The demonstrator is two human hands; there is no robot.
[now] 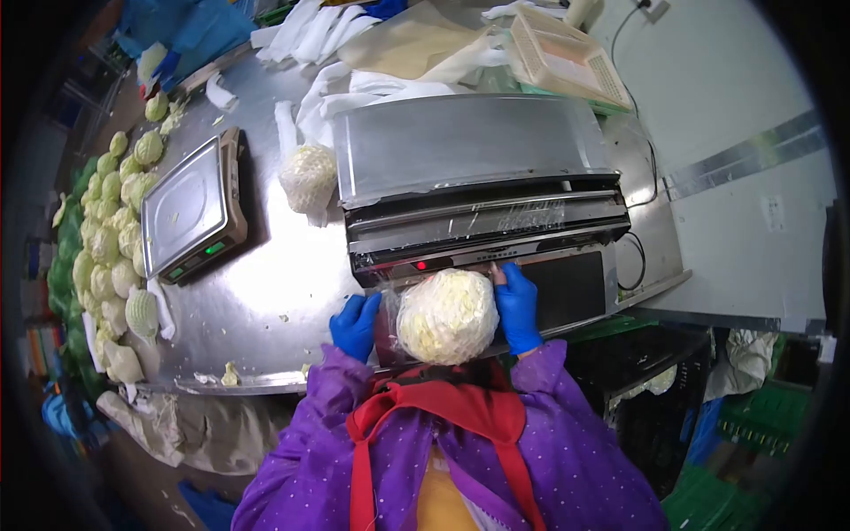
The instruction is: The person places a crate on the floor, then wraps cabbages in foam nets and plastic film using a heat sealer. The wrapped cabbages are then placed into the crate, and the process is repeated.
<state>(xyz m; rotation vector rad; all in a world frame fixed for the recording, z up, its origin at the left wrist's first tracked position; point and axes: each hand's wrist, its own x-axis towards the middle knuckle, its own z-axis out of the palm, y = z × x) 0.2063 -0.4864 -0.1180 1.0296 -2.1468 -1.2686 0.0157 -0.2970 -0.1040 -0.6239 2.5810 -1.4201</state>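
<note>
A pale cabbage in clear plastic film lies at the front edge of the wrapping machine. My left hand, in a blue glove, is closed at the cabbage's left side, pinching the edge of the clear film. On the right, my right hand, also gloved in blue, is closed beside the cabbage; its fingertips are near the machine's front panel, and what they hold is too small to make out. A red light glows on the panel.
A scale stands left, beyond a net-wrapped cabbage. Many cabbages are piled at the far left. White foam nets and a cream basket lie behind the machine. Black crates stand at lower right.
</note>
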